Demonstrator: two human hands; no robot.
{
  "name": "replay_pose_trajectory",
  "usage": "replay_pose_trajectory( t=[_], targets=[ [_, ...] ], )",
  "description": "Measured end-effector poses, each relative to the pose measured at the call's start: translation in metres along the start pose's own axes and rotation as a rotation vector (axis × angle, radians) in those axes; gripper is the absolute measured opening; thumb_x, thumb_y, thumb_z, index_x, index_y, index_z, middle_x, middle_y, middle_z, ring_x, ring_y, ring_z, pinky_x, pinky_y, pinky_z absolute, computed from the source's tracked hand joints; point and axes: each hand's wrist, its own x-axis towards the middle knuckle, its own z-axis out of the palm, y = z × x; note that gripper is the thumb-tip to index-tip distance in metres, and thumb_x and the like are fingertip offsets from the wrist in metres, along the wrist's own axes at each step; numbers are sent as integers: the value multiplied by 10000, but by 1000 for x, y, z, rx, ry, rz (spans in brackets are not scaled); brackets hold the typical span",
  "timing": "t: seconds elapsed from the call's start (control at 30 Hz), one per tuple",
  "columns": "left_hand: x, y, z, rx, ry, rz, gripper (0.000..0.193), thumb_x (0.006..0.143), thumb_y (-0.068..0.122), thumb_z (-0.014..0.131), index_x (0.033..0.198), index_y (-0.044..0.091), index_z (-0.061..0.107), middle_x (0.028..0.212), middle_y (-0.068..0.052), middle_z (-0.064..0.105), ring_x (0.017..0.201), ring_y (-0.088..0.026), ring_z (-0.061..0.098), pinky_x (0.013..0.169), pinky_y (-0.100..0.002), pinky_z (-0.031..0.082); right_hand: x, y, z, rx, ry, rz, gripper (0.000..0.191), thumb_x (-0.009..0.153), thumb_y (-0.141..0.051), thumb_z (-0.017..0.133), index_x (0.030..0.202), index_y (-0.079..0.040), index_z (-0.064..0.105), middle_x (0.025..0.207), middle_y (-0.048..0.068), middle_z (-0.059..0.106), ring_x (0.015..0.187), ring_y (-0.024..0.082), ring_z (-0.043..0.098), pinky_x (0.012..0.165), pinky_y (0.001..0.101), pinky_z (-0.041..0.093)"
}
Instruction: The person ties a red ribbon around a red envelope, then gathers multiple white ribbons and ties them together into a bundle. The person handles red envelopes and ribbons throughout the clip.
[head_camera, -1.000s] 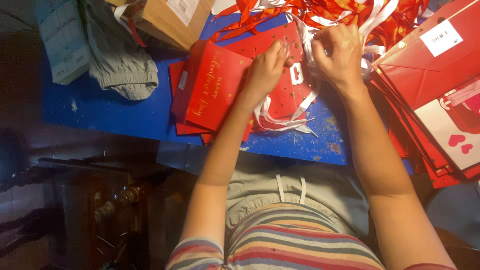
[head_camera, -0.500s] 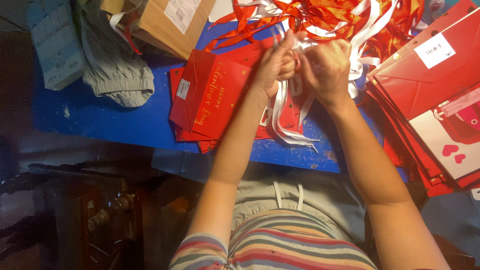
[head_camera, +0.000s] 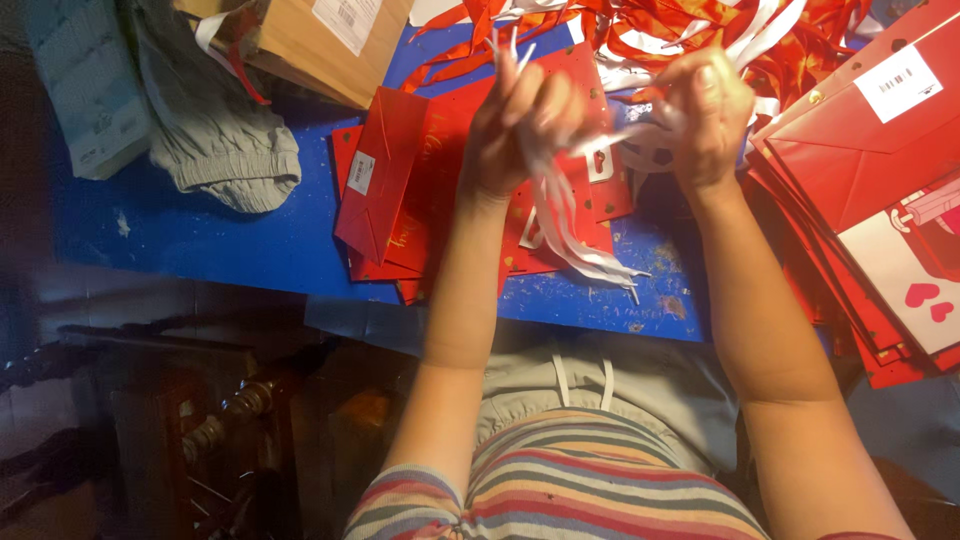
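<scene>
Both hands have lifted off the stack and spread apart since a moment ago, pulling the ribbons taut between them. Biggest thing first: blue tabletop (head_camera: 200, 240), then the pile of flat red paper bags (head_camera: 400, 190) under the hands (several, can't count exactly) and another stack of red bags (head_camera: 880, 190) on the right. One cardboard box (head_camera: 300, 40), one grey cloth (head_camera: 215, 140). Left hand (head_camera: 520, 120) is closed round a bunch of white ribbons (head_camera: 575, 230), ends dangling; right hand (head_camera: 705, 120) pinches the other end. Probably best to keep tension even so the strands separate cleanly.
</scene>
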Motion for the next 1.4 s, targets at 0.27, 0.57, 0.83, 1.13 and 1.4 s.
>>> replay_pose_trajectory(
  t=[0.27, 0.57, 0.83, 1.13, 1.4],
  targets=[
    [-1, 8, 7, 170, 176, -230, 369, 1110, 427, 501, 927, 108, 528, 689, 24, 460, 486, -32, 314, 392, -194, 225, 5, 15, 1, -18, 83, 61, 384, 1211, -268, 490, 976, 2, 630, 705, -22, 483, 563, 39, 416, 532, 217, 298],
    [23, -55, 2, 396, 530, -209, 234, 979, 282, 681, 1057, 63, 689, 694, 73, 462, 494, 1, 322, 427, -207, 227, -1, -5, 31, -257, 179, -194, 88, 1235, -66, 545, 1261, 16, 565, 1092, 131, 622, 942, 207, 616, 832, 335, 512],
    [22, -68, -2, 420, 561, -31, 229, 985, 280, 745, 896, 92, 649, 726, 71, 552, 524, 4, 355, 445, -201, 228, -8, -24, 37, -378, 85, -171, 190, 1182, -89, 569, 1340, 1, 514, 882, 133, 696, 741, 173, 657, 654, 300, 472],
    [15, -40, 31, 641, 453, 275, 366, 1100, 422, 526, 968, 95, 625, 920, 15, 574, 764, -72, 524, 651, -230, 421, 0, -39, 42, -378, -318, -272, 734, 937, -262, 801, 1522, 1, 445, 1392, 221, 611, 1288, 327, 617, 1069, 451, 502],
    [17, -22, 61, 603, 265, 406, 456, 1083, 514, 428, 847, 124, 438, 867, -38, 530, 822, -137, 506, 806, -273, 465, 9, -74, 32, -107, -669, 414, 303, 950, -173, 694, 1208, -12, 679, 926, 52, 687, 847, 135, 625, 766, 324, 544]
  ],
)
